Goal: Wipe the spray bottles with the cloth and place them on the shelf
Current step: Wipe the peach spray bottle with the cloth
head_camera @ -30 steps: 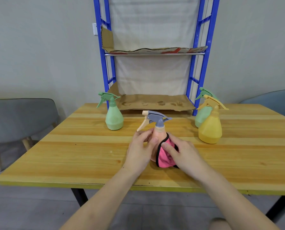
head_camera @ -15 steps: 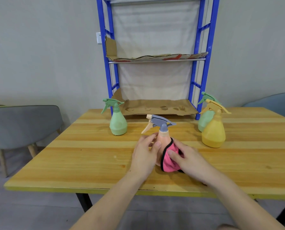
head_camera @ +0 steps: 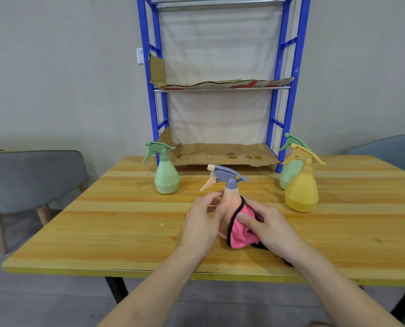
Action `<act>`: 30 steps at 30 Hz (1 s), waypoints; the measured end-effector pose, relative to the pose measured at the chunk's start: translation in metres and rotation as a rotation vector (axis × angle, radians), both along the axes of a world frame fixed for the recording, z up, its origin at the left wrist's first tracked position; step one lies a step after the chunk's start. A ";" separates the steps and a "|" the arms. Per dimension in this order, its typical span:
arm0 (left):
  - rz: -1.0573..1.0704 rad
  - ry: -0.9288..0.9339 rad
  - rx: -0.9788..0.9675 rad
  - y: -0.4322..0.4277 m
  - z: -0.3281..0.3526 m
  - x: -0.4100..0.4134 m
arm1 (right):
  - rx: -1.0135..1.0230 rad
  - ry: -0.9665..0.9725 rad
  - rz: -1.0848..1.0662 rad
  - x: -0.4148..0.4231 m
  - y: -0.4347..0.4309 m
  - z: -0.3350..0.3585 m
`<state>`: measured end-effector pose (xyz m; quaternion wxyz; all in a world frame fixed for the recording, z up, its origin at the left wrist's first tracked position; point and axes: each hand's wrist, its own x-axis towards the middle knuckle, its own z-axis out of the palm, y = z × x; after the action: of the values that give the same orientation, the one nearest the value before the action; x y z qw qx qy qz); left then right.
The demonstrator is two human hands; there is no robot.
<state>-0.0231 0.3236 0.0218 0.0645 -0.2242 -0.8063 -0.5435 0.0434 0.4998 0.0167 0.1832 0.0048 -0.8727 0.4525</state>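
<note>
Standing upright at lower centre of the frame, the peach bottle (head_camera: 231, 201) was held between both hands over the wooden bench (head_camera: 126, 220) (its base was hidden, so whether it touched the wood could not be told). The left hand (head_camera: 203, 223) had a closed grip on it, thumb and fingers curled round the narrow shoulder just under the grey-blue trigger head (head_camera: 227, 177). The right hand (head_camera: 266, 226) had its grip closed on the pink cloth (head_camera: 241, 232), bunching it and pressing it against the bottle's right flank.

The bottle looked like thin matte plastic, pear-shaped, wide at the foot and tapering to a collar. It was probably light, a little squashy if empty, and smooth enough to twist in the fingers. The collar under the trigger seemed the safest place to hold, since the lever itself would give. The cloth was soft, pink with a dark stitched edge, and lay in loose folds.

Three more stood on the bench: a green bottle (head_camera: 166, 179) left of centre, a yellow bottle (head_camera: 301, 190) at right, and a second green bottle (head_camera: 288, 173) just behind it, partly hidden. Behind them at upper centre rose the shelf (head_camera: 284, 67), blue metal posts with cardboard liners, the lower one stained.
</note>
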 end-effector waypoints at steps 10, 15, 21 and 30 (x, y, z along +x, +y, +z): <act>0.260 0.105 0.224 -0.020 0.005 0.004 | -0.369 0.353 -0.204 -0.002 -0.025 0.023; 0.162 0.211 0.147 -0.011 0.022 -0.010 | -0.363 0.354 -0.136 -0.012 -0.037 0.033; 0.172 0.210 0.138 -0.004 0.022 -0.014 | -0.350 0.370 -0.240 -0.024 -0.048 0.034; 0.168 0.195 0.108 -0.007 0.029 -0.013 | -0.282 0.304 -0.214 -0.019 -0.045 0.034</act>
<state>-0.0363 0.3163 0.0511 0.1996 -0.2038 -0.7818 -0.5544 0.0242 0.4550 0.0511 0.3584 -0.0454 -0.7588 0.5419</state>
